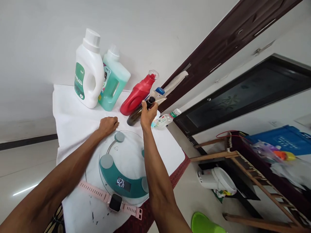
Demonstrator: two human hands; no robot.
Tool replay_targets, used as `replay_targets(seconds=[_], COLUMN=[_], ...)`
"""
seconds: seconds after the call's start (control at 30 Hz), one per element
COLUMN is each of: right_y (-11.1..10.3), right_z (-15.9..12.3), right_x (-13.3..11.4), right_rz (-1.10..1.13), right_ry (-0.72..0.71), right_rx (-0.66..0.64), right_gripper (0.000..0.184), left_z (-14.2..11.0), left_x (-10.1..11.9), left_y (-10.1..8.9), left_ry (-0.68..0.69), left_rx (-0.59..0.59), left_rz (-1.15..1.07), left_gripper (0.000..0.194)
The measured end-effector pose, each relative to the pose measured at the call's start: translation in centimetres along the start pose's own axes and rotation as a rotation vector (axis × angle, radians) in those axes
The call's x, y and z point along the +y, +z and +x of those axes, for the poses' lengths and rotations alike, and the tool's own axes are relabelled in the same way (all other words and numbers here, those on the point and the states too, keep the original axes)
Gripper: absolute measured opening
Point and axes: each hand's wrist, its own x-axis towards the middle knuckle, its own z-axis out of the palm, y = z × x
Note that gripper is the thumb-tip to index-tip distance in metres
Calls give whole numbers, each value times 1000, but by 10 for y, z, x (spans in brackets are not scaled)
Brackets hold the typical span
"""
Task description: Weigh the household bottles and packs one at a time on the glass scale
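Note:
My right hand grips a dark brown bottle near its black cap; the bottle leans to the right. My left hand rests as a fist on the white cloth, with nothing seen in it. Between my arms lies a round glass bathroom scale with a teal band and a lit display reading upside down from here. A smartwatch with a pink strap lies at the scale's near edge. Just behind the brown bottle stands a red detergent bottle.
At the back left are a white detergent jug and a green liquid bottle. A beige tube and a clear bottle stand right of my hand. A wooden rack, white bucket and green tub are on the right.

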Motion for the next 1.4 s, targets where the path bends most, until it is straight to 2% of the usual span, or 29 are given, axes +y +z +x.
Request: replay_targets(seconds=[0.13, 0.23, 0.33, 0.4, 0.53, 0.67, 0.83, 1.03, 1.1, 1.23, 1.3, 1.4], right_y=[8, -4, -34, -62, -116, -148, -162, -168, -172, -183, -188, -191], right_z=[2, -2, -7, -11, -30, -65, -97, -103, -105, -114, -119, -123], right_x=[3, 4, -5, -16, -39, -45, -41, -33, -28, -12, 2, 34], right_rz=[13, 61, 129, 211, 452, 470, 431, 399, 411, 376, 344, 283], right_ry=[49, 17, -83, -137, -78, -2, 15, 3, 9, -24, -8, 118], right_rx=[-19, 30, 89, 62, -146, -299, -305, -334, -375, -476, -435, -200], right_gripper=[39, 46, 53, 53, 52, 50, 45, 46, 53, 79, 85, 76], left_z=[0, 0, 1, 1, 3, 4, 7, 9, 9, 10, 11, 12], left_x=[-1, -3, -3, -3, -3, -3, -4, -5, -5, -5, -6, -7], left_y=[1, 1, 2, 2, 3, 5, 6, 6, 6, 5, 6, 7], left_ry=[7, 10, 13, 10, 0, -5, -18, -25, -28, -29, -33, -40], left_rx=[6, 8, 5, 4, 3, 21, 49, 59, 63, 64, 72, 89], left_rz=[-4, -4, -4, -1, 13, 32, 11, -14, -11, -1, -5, -24], left_gripper=[33, 33, 33, 34, 35, 34, 31, 30, 30, 28, 26, 22])
